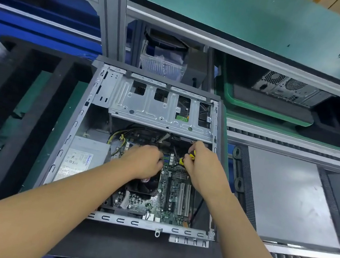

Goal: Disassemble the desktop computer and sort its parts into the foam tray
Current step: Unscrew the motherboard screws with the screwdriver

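Observation:
An open desktop computer case [70, 135] lies on its side in front of me. Inside it are a green motherboard [172, 209], a silver power supply [84, 159] at the left and a metal drive cage [159, 107] at the far end. My left hand [144, 160] rests curled on the board above the black CPU fan [146, 188]; what its fingers touch is hidden. My right hand [201, 165] is closed on a yellow-and-black screwdriver [187, 157], its tip down by the memory slots. A black foam tray [22, 110] lies left of the case.
A grey case side panel [287, 196] lies flat at the right. Behind it, a green bin [257, 107] holds another computer case [287, 87] and black foam. An aluminium frame post [111, 10] rises behind the case, under a green shelf.

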The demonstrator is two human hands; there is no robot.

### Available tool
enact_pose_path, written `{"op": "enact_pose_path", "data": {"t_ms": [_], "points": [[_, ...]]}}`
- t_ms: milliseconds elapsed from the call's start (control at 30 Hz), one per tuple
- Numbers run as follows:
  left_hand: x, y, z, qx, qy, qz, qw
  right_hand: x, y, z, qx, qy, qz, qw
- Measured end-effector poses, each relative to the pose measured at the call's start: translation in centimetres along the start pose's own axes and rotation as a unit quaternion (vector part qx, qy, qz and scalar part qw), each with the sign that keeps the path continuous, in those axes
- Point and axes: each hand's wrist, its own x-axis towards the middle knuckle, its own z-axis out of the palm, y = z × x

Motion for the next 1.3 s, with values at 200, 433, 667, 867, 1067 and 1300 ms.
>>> {"op": "enact_pose_path", "data": {"t_ms": [200,433,667,867,1067,1300], "points": [[1.5,0.7,1.0,-0.060,-0.018,-0.010,0.998,-0.3,-0.1,0.6,-0.022,0.025,-0.039,0.999],[2.0,0.6,1.3,-0.078,-0.027,0.026,0.996,-2.1,0.6,1.3,-0.021,0.034,-0.066,0.997],[2.4,1.0,0.7,-0.110,-0.009,0.050,0.993,-1.3,0.5,1.4,-0.012,0.034,-0.060,0.998],[2.4,1.4,0.6,-0.165,0.030,0.080,0.983,-0.7,0.5,1.4,-0.017,0.016,-0.060,0.998],[2.4,1.4,0.4,-0.177,0.046,0.078,0.980,-0.5,0.7,1.5,-0.005,0.014,-0.071,0.997],[2.2,1.3,0.4,-0.184,0.035,0.078,0.979,-0.2,0.8,1.4,-0.014,0.007,-0.060,0.998]]}}
